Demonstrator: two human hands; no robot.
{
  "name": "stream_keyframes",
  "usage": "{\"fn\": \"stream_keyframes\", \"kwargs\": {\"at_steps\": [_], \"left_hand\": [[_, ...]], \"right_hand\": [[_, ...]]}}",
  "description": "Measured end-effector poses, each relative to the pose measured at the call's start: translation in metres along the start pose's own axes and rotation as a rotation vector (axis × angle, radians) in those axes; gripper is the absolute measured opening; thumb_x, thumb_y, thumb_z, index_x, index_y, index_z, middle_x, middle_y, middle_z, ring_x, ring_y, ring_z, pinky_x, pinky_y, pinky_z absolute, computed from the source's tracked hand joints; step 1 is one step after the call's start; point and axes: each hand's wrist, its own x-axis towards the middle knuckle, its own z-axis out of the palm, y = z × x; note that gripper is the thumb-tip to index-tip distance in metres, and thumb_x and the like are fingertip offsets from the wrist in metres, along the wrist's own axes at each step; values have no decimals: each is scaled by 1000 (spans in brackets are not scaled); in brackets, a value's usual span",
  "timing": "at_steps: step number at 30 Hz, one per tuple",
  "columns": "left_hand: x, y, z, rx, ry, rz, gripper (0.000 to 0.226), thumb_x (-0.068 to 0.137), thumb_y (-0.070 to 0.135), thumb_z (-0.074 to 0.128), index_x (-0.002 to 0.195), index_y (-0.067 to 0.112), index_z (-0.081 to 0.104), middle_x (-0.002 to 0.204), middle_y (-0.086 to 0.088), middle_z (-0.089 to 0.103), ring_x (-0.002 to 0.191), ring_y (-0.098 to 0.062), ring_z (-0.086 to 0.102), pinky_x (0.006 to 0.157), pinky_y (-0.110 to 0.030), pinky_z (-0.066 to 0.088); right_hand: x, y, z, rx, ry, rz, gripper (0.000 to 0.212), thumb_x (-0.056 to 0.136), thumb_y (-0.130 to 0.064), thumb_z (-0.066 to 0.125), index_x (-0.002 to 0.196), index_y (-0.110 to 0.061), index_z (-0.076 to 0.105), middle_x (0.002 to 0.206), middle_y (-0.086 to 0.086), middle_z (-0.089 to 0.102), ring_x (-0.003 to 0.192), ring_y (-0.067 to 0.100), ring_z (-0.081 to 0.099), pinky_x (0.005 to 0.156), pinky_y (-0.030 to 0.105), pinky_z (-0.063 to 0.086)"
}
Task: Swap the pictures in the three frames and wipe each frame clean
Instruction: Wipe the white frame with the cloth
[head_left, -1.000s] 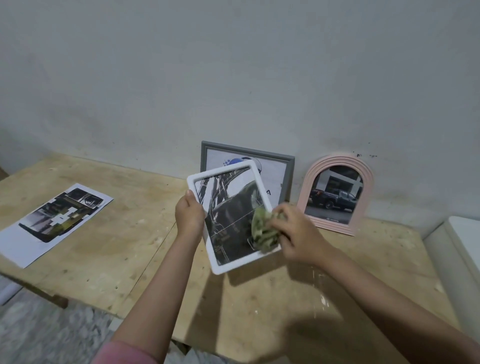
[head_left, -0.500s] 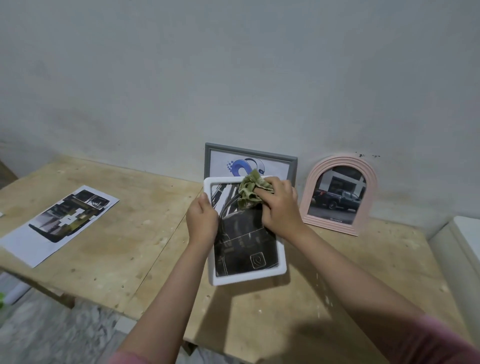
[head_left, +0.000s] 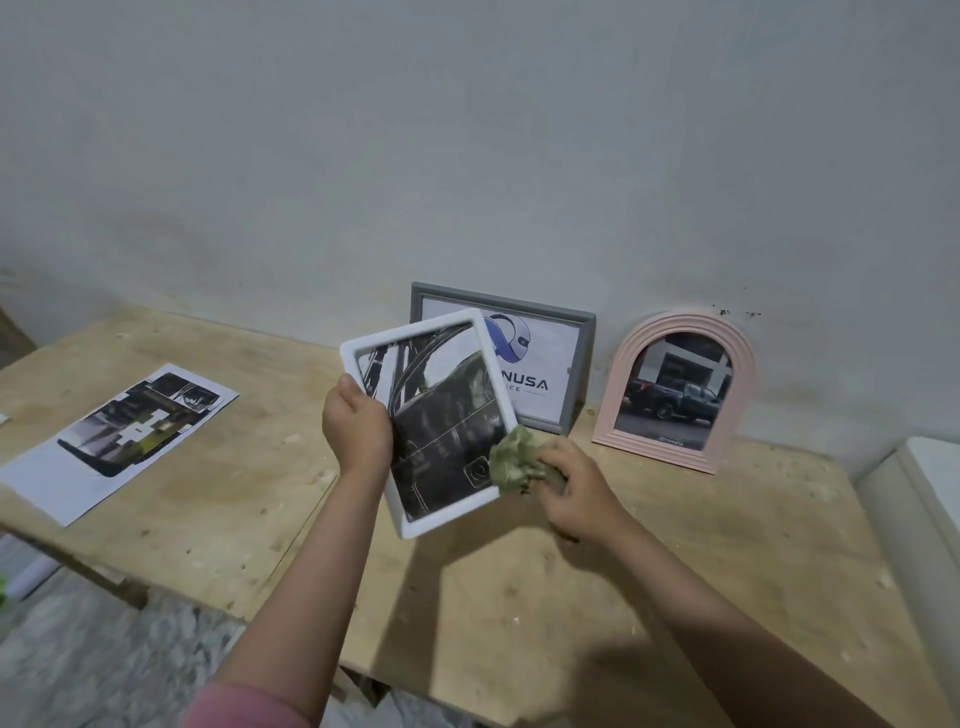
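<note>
Fingers (head_left: 558, 457) half-hidden in cloth (head_left: 514, 460), white frame (head_left: 415, 527)

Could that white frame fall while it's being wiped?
Maybe. Only the left hand holds the white frame, by one edge, tilted above the table; a push from the cloth in the right hand might twist it out of that grip. Swinging back, it could also knock the grey frame leaning right behind it.

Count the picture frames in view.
3. White rectangular plastic frame held up in the left hand; grey rectangular frame leaning on the wall behind it; pink arched frame against the wall, right.
</note>
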Motion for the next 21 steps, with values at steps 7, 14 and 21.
{"fn": "stream_keyframes", "kwargs": {"at_steps": [7, 14, 21], "left_hand": [[17, 0, -28, 40, 107, 24, 39, 103, 28, 26, 80, 3, 46, 73, -6, 48, 71, -26, 45, 67, -33, 34], [55, -10, -73, 54, 215, -4, 40, 103, 27, 25, 72, 7, 41, 65, -2, 39, 63, -21, 38, 65, -32, 29], [151, -39, -105, 57, 183, -63, 43, 101, 37, 25, 69, 12, 38, 72, -16, 47, 65, -23, 43, 64, -35, 33]], "right_hand": [[40, -13, -10, 527, 63, 419, 37, 74, -20, 78, 105, -9, 60, 92, 1, 69, 75, 8, 66, 61, 17, 48], [96, -32, 41, 754, -3, 706, 4, 84, -4, 59, 88, -4, 61, 66, 10, 64, 53, 22, 56, 51, 26, 45], [187, -53, 136, 265, -165, 460, 20, 82, -13, 64, 101, -14, 63, 92, 6, 69, 78, 19, 65, 68, 28, 51]]}}
